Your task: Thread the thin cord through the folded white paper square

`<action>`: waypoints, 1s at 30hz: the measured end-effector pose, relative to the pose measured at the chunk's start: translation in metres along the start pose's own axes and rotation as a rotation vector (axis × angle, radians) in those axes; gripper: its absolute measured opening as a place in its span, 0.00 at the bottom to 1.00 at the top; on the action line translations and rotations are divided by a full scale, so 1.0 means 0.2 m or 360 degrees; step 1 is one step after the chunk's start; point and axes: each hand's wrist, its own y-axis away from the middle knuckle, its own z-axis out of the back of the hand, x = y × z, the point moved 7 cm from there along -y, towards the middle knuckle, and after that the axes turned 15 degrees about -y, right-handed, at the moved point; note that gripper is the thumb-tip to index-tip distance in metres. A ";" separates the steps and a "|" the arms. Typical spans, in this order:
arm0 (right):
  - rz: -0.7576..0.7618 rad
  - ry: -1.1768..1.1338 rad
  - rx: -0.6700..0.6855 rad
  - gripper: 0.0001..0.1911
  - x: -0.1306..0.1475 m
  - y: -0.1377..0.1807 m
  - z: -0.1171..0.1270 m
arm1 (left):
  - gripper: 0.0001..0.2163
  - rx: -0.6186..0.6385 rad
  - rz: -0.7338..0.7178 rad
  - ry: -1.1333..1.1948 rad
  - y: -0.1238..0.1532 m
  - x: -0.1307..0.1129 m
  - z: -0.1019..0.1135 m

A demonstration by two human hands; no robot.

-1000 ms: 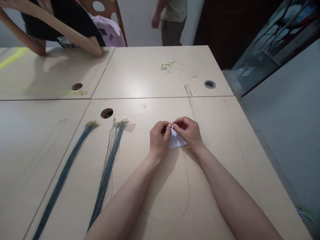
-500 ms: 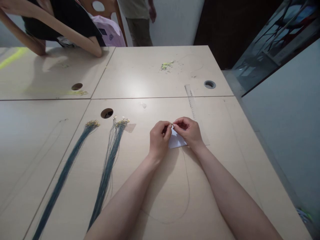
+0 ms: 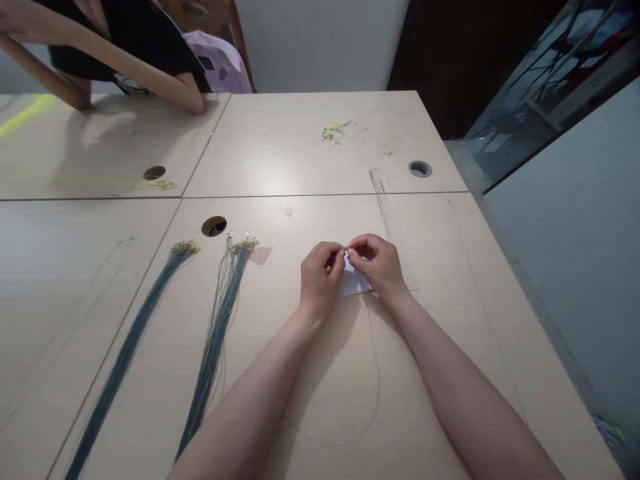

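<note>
My left hand [image 3: 321, 277] and my right hand [image 3: 377, 267] meet above a small white sheet [image 3: 355, 283], thumbs and forefingers pinched together. Between the fingertips is what looks like the end of a thin cord [image 3: 379, 380]; any tiny part there is too small to make out. The cord curves in a loose loop on the table below the hands and passes by my left forearm. To the left lie two bundles of blue-green cords, one bundle [image 3: 213, 357] nearer and another bundle [image 3: 130, 347] farther out, both with gold-coloured clasps at their top ends.
A clear ruler [image 3: 381, 200] lies beyond my hands. Cable holes [image 3: 214, 227] pierce the table [image 3: 280, 320]. Yellow-green scraps [image 3: 334, 131] are scattered at the back. Across the table, a person in black [image 3: 145, 47] leans on their elbows, beside a pink bag [image 3: 220, 63].
The person standing at the back has gone out of view. My hands keep the same pinch, with only a very slight shift to the right.
</note>
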 end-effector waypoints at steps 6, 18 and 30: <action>-0.0037 -0.0045 0.0020 0.02 -0.01 -0.01 0.00 | 0.06 -0.0010 0.0104 0.0075 0.00 0.04 -0.01; 0.0054 -0.0063 0.0072 0.03 0.00 -0.01 -0.01 | 0.08 0.0032 0.0194 0.0160 0.00 0.06 -0.02; 0.0248 0.0130 0.0123 0.04 0.06 0.00 -0.02 | 0.04 -0.0052 0.0025 -0.0036 0.00 0.02 0.01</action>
